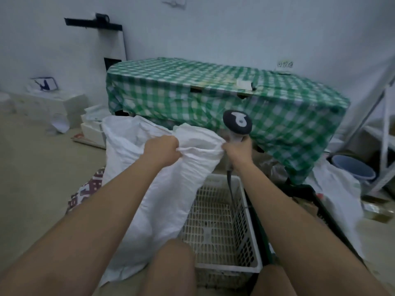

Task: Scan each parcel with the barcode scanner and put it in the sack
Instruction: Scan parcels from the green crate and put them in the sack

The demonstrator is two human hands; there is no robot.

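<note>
Bare knees (171, 265) sit at the bottom edge, with a white slatted basket (222, 223) on the floor between them. Just left of the basket stands the white woven sack (149, 184). Its rim is gripped by the left hand (161, 149) in a closed fist. Fingers of the right hand (237, 150) pinch the opposite rim while curled around the handle of the barcode scanner (237, 124), whose dark head points upward and whose cable hangs into the basket. Behind them stands a desk (213, 90) draped in green checked cloth.
</note>
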